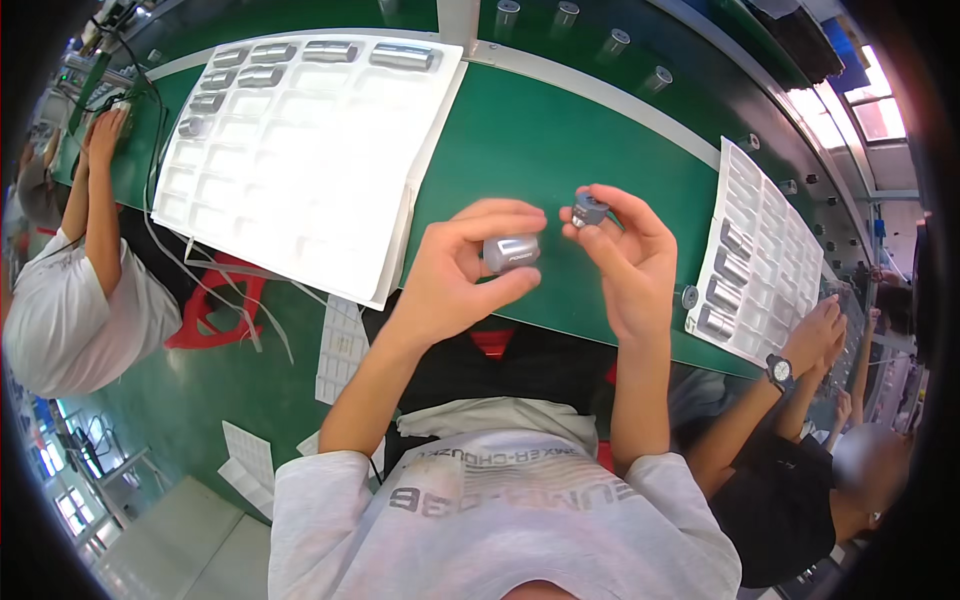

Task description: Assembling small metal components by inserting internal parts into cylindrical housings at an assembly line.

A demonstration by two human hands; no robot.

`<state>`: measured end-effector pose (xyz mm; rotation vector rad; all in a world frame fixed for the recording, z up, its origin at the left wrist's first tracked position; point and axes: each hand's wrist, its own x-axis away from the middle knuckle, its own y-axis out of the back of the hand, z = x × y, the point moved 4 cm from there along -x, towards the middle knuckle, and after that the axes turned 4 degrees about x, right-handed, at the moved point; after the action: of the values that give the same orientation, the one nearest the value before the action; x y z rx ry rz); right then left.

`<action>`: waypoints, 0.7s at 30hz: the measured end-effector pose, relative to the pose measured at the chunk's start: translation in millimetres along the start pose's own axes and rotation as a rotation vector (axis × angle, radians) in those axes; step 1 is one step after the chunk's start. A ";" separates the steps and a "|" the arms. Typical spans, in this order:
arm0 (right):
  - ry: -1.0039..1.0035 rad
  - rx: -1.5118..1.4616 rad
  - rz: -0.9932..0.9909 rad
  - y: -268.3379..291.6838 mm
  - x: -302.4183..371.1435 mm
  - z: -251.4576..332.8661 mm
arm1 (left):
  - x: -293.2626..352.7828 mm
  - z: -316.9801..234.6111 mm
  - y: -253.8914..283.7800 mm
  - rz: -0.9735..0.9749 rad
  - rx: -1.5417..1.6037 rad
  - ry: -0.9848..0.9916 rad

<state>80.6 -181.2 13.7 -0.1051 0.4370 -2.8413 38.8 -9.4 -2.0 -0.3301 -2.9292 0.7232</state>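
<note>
Above the green tabletop, my left hand is closed round a grey metal cylinder with lettering on its side. My right hand pinches a small dark round cap between thumb and fingers. Cap and cylinder are apart, a short gap between them. To the left lies a white moulded tray, with several silver cylinders in its far row and left-hand pockets. On the right, another white tray holds several silver cylinders along its near side.
A row of small metal cylinders stands beyond the table's far rail. One small round piece sits by the right tray. Co-workers' hands are at far left and right. A red stool and white trays are below.
</note>
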 end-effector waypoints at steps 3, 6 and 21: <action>0.036 0.015 0.007 -1.4 3.2 -0.9 | -0.6 -5.1 -5.2 -0.141 -0.201 -0.164; -0.009 -0.014 0.046 -3.2 6.2 -3.6 | 3.5 -13.3 -6.1 -0.277 -0.523 -0.256; 0.048 -0.085 0.033 3.1 3.0 10.9 | 6.5 3.6 -9.1 -0.089 0.231 0.033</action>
<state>79.8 -187.9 23.2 -0.0461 0.5639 -2.7983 30.2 -17.3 -0.6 -0.1865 -2.7711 1.0186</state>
